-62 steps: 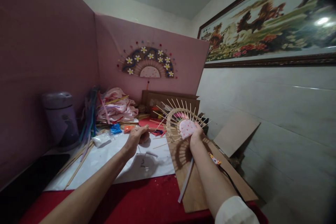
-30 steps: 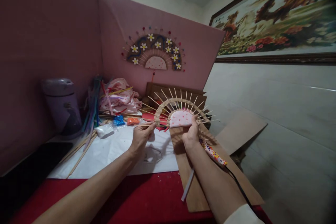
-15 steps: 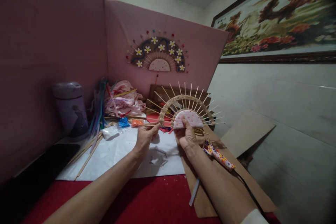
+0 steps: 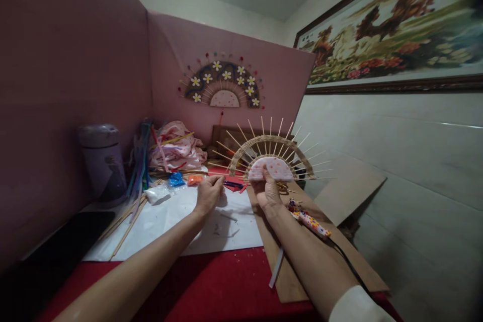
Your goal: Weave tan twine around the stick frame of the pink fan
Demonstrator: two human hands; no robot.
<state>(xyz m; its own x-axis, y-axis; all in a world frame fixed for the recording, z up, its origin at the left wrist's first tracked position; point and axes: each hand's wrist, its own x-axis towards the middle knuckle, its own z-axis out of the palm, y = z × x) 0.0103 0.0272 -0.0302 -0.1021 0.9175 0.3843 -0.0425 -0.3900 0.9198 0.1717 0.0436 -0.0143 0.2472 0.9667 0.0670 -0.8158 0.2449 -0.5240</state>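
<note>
My right hand (image 4: 268, 193) grips a fan-shaped frame by its pale, spotted half-round centre (image 4: 256, 170), the thumb on its front. Thin sticks radiate from that centre through a woven arched band (image 4: 264, 138). Just left of the frame's lower left end, my left hand (image 4: 210, 194) has its fingers pinched together. Anything between them is too small to make out. A dark pen-like object (image 4: 233, 184) shows beside those fingertips, over red pieces; whether they touch it is unclear.
A finished flowered fan (image 4: 226, 78) hangs on the pink panel. White paper (image 4: 169, 226) and a brown board (image 4: 294, 282) lie on the red cloth. A patterned-handled tool (image 4: 313, 224) with a cord rests by my right forearm. A purple bottle (image 4: 101, 166) stands left.
My left fingers have come away from the woven band's left end. The frame has turned slightly and shifted right in view, and the dark pen-like object now shows. The camera view has shifted a little.
</note>
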